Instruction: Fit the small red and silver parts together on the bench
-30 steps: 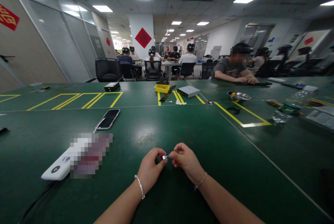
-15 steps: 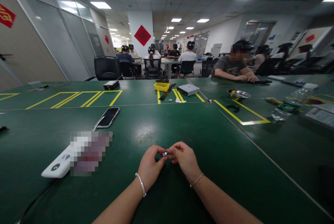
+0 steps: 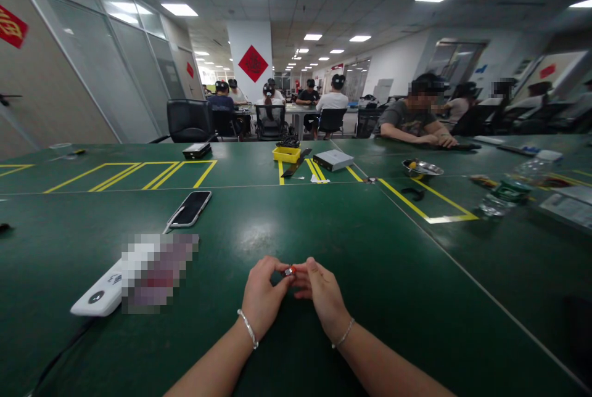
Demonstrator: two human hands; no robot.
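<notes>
Over the green table (image 3: 222, 335), my left hand (image 3: 262, 292) pinches a small shiny object with silver and orange-red parts (image 3: 289, 271) between thumb and fingertips. Its exact kind is too small to make out. Close beside it on the right is my right hand (image 3: 326, 295), thumb lifted and fingers stretched toward the object. The right fingertips reach up to it; whether they touch it I cannot tell.
To the left lie a phone (image 3: 192, 208), a white power strip (image 3: 99, 292) with a cable, and a blurred-out item. Farther back are a yellow tray (image 3: 286, 154), a grey box (image 3: 333, 159) and a metal bowl (image 3: 422, 168). A bottle (image 3: 504, 196) lies right; a person (image 3: 414, 116) sits beyond.
My right hand has loosened its pinch; its thumb has lifted and its fingers have straightened. The object stays in my left hand, with its orange-red part now showing.
</notes>
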